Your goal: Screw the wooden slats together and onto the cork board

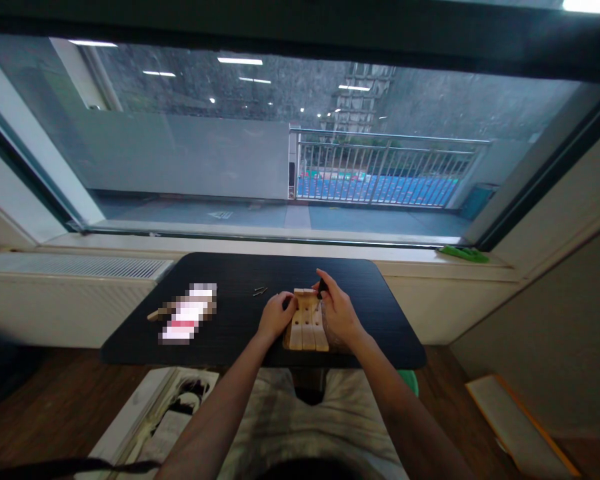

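A light wooden piece made of slats side by side, with several dark holes, lies on the black table near its front edge. My left hand is closed at its left side, the fingertips pressed against the upper left edge. In my right hand is a screwdriver with a black handle, its thin shaft pointing down at the right slat. Whether its tip sits in a hole is too small to tell. Beyond my left hand lie a few small screws.
A blurred-out pale sheet and a wooden stick lie on the table's left. Behind the table runs a window sill with a green cloth. A radiator stands left, an open white box below.
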Available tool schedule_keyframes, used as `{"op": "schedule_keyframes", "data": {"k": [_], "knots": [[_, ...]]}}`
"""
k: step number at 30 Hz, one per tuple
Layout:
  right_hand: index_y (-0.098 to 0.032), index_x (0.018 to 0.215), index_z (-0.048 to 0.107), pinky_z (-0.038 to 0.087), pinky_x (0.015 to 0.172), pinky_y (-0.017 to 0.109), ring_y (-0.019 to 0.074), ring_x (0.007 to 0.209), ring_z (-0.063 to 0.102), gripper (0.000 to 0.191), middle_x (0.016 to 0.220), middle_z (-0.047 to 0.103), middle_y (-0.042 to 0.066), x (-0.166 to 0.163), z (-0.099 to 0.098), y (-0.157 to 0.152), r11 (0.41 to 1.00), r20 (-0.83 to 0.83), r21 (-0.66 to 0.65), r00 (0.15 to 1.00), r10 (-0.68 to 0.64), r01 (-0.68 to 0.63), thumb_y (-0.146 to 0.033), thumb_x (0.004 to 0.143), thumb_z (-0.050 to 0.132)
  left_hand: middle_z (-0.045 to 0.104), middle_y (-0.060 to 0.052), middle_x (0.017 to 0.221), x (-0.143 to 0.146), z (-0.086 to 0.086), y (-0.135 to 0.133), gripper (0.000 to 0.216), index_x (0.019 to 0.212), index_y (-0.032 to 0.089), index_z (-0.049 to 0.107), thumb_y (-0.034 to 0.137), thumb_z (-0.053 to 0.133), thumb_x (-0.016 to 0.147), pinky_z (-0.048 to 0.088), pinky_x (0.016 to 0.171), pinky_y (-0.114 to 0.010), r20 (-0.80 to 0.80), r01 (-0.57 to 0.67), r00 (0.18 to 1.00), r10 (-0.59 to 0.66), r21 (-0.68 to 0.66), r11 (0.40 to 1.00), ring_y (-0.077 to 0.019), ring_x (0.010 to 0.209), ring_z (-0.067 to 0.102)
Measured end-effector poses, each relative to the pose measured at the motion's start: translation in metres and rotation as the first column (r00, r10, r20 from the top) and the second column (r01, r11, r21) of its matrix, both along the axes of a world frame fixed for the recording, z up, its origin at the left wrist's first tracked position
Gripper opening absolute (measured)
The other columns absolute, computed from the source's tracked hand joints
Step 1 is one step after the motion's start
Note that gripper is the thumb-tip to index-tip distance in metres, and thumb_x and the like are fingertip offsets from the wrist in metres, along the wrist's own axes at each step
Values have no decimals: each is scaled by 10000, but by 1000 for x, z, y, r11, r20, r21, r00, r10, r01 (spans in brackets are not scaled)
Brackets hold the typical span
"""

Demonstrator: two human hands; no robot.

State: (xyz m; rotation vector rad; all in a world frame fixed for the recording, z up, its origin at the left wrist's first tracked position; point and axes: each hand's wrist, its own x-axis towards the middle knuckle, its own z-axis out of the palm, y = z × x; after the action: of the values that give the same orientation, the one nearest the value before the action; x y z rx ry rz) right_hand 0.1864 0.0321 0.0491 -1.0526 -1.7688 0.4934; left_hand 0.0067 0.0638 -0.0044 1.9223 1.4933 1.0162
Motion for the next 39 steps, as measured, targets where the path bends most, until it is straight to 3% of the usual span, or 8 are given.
{"op": "schedule_keyframes", "data": {"k": [5,22,29,39], "knots": [[-247,1374,444,474,910,363,168,949,605,491,1031,642,49,4,1,-2,997,41,-75,999,-29,32,-150,900,359,710,-59,936,0,2,-1,242,916,205,658,363,477,888,488,811,-319,5,-3,1000,3,-6,1000,-209,911,639],[-277,1397,414,460,942,398,180,988,600,542,1082,642,55,9,4,0,994,135,-112,991,-4,19,-128,876,400,706,-62,939,0,3,-1,253,919,202,655,372,469,891,484,826,-325,-4,-1,1000,1,-17,1000,-212,920,639],[-270,1356,481,441,992,405,180,1058,580,583,1157,623,67,5,6,1,999,61,-40,998,-10,12,-73,810,429,704,-57,953,0,3,-1,240,934,212,650,370,475,894,481,837,-324,-9,-3,1000,3,-30,1000,-211,931,638],[-239,1374,457,491,907,374,168,928,606,588,1071,644,64,8,12,2,997,76,-71,997,0,5,-99,804,487,707,-65,948,0,0,0,244,930,202,659,365,482,886,482,820,-323,-10,-4,1000,3,-12,1000,-212,917,636]]}}
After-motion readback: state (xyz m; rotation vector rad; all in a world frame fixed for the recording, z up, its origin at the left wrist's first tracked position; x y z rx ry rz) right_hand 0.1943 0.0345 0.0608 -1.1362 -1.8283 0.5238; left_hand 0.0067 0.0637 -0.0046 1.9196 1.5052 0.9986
